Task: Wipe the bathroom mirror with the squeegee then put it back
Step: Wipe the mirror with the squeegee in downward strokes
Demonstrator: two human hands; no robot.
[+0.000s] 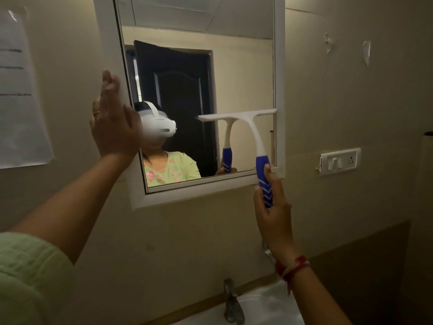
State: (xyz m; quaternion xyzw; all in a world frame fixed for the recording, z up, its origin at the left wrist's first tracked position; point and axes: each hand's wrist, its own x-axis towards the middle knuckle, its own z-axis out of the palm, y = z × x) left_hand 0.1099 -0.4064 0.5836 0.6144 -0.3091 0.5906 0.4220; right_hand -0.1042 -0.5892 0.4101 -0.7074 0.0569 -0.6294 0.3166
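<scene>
Green sleeve point(28, 277) fills the corner nearest me, well below and left of the mirror point(234, 73). From it my left hand point(114, 127) reaches up to the mirror's left frame edge, fingers straight, palm flat against it, holding nothing. My right hand point(271, 207) sits just below the mirror's lower right corner, fingers and thumb wrapped round the blue handle of the squeegee point(246, 120). Above that grip the white neck rises to the blade, which lies level against the lower right of the glass — its right end touching the frame. Below the mirror stand a tap point(232, 301) and basin point(269, 303).
</scene>
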